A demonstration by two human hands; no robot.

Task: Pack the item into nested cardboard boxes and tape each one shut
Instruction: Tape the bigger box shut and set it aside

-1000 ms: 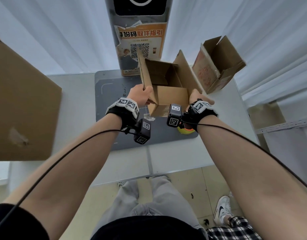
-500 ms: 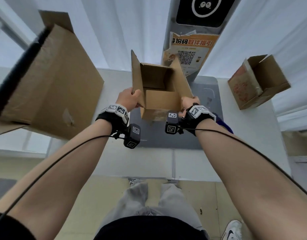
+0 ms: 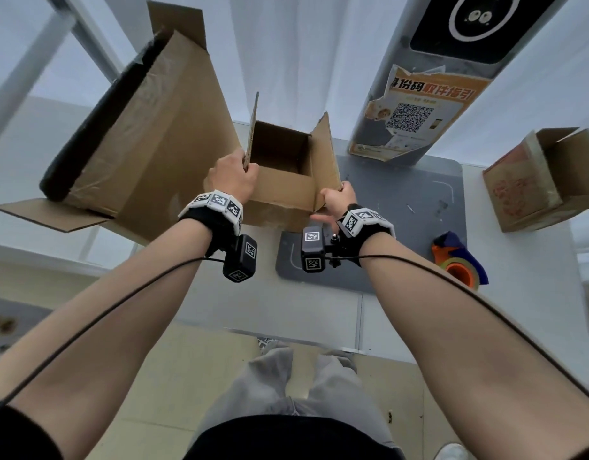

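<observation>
the open brown cardboard box [image 3: 286, 180], held just left of the grey mat [image 3: 402, 227], looks light, stiff-walled but floppy-flapped, so the left hand [image 3: 231, 177] and right hand [image 3: 339, 198], apart, sensibly grip its 2 opposite side flaps low.

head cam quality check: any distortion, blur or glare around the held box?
Head view: strong wide-angle bending, the kiosk and large box lean outward; light is soft and even, no glare; held box and both hands, left and right, fairly sharp, slight softness toward the edges.
</observation>
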